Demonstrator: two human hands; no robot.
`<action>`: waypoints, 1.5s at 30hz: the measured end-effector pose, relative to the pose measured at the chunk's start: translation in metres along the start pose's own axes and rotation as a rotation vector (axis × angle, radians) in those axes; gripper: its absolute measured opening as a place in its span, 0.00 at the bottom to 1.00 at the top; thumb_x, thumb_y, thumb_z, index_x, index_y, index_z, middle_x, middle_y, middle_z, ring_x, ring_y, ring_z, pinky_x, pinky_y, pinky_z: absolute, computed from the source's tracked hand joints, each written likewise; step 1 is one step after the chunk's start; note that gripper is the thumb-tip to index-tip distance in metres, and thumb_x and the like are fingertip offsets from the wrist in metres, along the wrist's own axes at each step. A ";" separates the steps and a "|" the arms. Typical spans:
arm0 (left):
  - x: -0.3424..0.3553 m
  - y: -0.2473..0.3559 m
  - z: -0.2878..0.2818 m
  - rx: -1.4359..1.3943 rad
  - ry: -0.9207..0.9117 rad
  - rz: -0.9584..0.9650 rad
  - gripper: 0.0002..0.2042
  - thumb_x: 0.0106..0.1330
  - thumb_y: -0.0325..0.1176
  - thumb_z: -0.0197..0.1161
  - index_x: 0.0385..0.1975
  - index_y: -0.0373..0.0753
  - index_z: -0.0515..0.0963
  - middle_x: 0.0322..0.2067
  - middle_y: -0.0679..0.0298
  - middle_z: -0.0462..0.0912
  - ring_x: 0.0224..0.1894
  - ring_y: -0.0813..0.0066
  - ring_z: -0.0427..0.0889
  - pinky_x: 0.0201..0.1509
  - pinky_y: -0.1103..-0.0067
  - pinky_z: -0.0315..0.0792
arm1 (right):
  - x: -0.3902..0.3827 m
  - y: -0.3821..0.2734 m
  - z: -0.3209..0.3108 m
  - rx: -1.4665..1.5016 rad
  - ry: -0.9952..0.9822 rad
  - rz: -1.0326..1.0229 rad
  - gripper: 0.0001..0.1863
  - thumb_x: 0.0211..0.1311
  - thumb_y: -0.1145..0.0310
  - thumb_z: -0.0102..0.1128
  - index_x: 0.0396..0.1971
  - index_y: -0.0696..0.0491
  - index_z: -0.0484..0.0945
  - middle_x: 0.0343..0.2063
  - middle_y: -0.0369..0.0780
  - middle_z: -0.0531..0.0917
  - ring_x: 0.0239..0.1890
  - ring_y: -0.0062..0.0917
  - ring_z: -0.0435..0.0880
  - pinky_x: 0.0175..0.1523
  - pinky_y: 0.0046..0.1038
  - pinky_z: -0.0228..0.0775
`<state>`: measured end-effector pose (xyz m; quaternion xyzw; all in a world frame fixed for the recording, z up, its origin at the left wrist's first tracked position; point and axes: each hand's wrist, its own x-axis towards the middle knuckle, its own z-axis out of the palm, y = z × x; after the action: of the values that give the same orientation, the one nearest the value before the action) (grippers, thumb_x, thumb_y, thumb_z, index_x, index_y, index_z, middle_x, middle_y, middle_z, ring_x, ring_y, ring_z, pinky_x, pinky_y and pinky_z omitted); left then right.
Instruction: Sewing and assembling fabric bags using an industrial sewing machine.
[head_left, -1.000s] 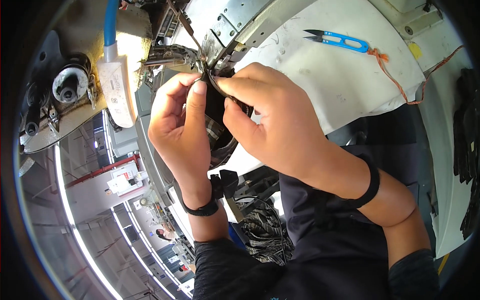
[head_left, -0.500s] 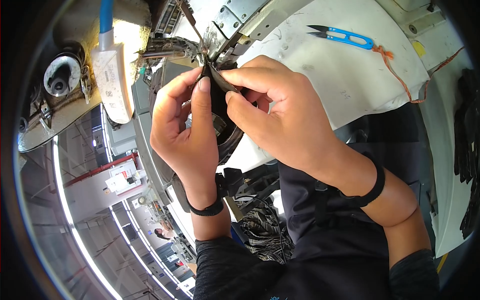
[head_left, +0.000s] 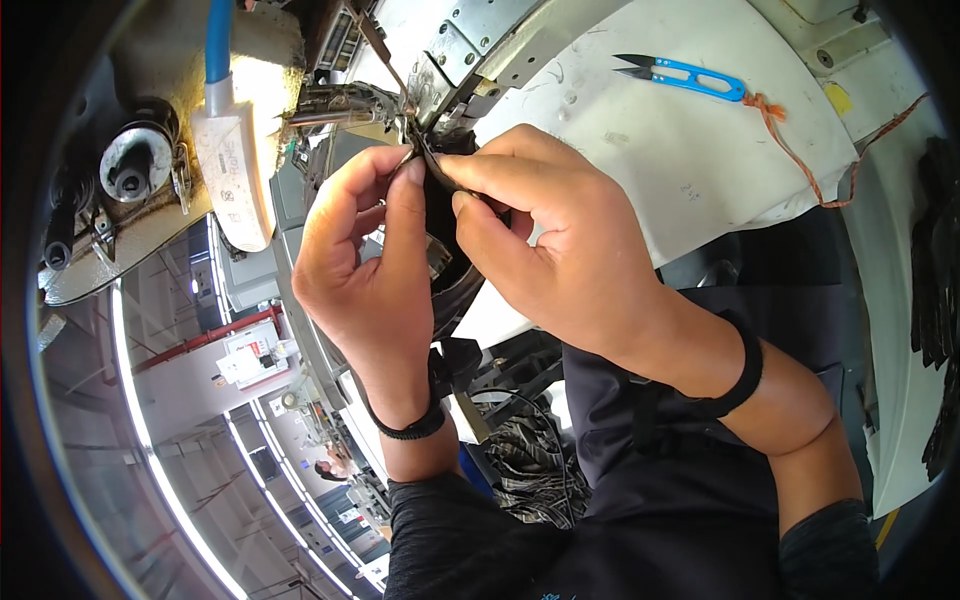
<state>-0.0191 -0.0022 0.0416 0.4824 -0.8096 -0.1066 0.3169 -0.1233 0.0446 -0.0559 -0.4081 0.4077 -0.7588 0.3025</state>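
Here's the pale worktop (head_left: 600, 115) spreading away to the right, and above it the sewing machine (head_left: 462, 40) pushes its metal end down toward the action. In comes the right hand (head_left: 580, 225), thumb and forefinger nipped on one edge; the left hand (head_left: 365, 245) pinches the other, fingertips closed. Between them hangs the dark fabric (head_left: 441, 210), its top right at the machine's tip! Tight quarters: should either pinch loosen, the layers could slip out of line, and fingertips this near the metal could get nicked if the mechanism ran. The fingers themselves screen the held edges. Below, a heap of patterned cloth (head_left: 530, 465) crowds the lap; left, the white lamp (head_left: 230, 175) boxes in that side. The blue snips (head_left: 695, 78) lie well apart, trailing their orange cord (head_left: 768, 112), blocking nothing.
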 end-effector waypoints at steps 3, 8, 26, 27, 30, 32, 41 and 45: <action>-0.002 -0.005 0.006 -0.118 0.053 -0.006 0.09 0.71 0.21 0.71 0.48 0.31 0.87 0.40 0.64 0.90 0.44 0.80 0.88 0.51 0.83 0.82 | 0.000 0.000 0.001 0.014 -0.003 -0.004 0.14 0.68 0.79 0.65 0.52 0.62 0.86 0.38 0.40 0.86 0.32 0.20 0.81 0.35 0.22 0.73; 0.002 -0.007 0.001 -0.170 0.018 -0.060 0.10 0.72 0.21 0.71 0.51 0.30 0.87 0.43 0.63 0.90 0.45 0.82 0.86 0.51 0.84 0.80 | 0.001 -0.003 -0.001 0.007 -0.020 0.011 0.14 0.68 0.78 0.66 0.52 0.62 0.86 0.38 0.40 0.85 0.32 0.19 0.81 0.35 0.21 0.73; 0.001 0.001 -0.001 0.270 0.032 0.305 0.08 0.67 0.19 0.71 0.43 0.34 0.89 0.37 0.61 0.90 0.36 0.77 0.87 0.41 0.81 0.80 | 0.000 -0.005 0.006 -0.029 0.025 -0.017 0.15 0.66 0.79 0.67 0.51 0.62 0.86 0.38 0.41 0.86 0.33 0.20 0.82 0.33 0.21 0.73; 0.000 0.001 0.001 0.248 0.050 0.283 0.08 0.67 0.20 0.71 0.43 0.34 0.89 0.37 0.61 0.91 0.36 0.76 0.87 0.40 0.80 0.80 | 0.000 -0.005 0.005 -0.031 0.024 -0.016 0.15 0.66 0.79 0.67 0.51 0.62 0.86 0.38 0.41 0.86 0.33 0.20 0.82 0.33 0.21 0.73; 0.000 0.003 0.007 0.222 0.078 0.252 0.08 0.66 0.19 0.72 0.43 0.35 0.90 0.37 0.62 0.91 0.35 0.77 0.87 0.39 0.80 0.80 | -0.001 -0.003 0.003 -0.040 0.017 -0.018 0.15 0.66 0.80 0.66 0.52 0.62 0.86 0.38 0.40 0.85 0.33 0.19 0.82 0.34 0.21 0.73; 0.000 0.006 0.003 0.282 0.078 0.299 0.08 0.66 0.19 0.72 0.43 0.35 0.89 0.37 0.62 0.90 0.35 0.77 0.87 0.39 0.80 0.80 | -0.002 -0.002 0.004 0.085 0.047 -0.021 0.15 0.67 0.82 0.65 0.52 0.63 0.86 0.36 0.39 0.85 0.32 0.18 0.80 0.34 0.21 0.73; 0.004 0.002 -0.001 0.333 0.039 0.384 0.08 0.64 0.19 0.73 0.41 0.35 0.89 0.36 0.63 0.90 0.31 0.79 0.85 0.38 0.82 0.79 | -0.004 0.001 0.009 0.039 0.083 -0.070 0.15 0.65 0.83 0.66 0.51 0.62 0.86 0.35 0.39 0.85 0.31 0.19 0.80 0.34 0.22 0.73; 0.004 -0.003 0.001 0.136 0.041 0.200 0.07 0.65 0.19 0.73 0.41 0.35 0.89 0.35 0.63 0.90 0.31 0.80 0.85 0.37 0.83 0.79 | -0.003 0.002 0.012 0.016 0.106 -0.079 0.12 0.59 0.78 0.67 0.43 0.62 0.86 0.33 0.44 0.82 0.38 0.40 0.83 0.42 0.38 0.77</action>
<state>-0.0187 -0.0071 0.0411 0.4217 -0.8524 -0.0095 0.3091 -0.1109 0.0416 -0.0549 -0.3806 0.4008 -0.7939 0.2535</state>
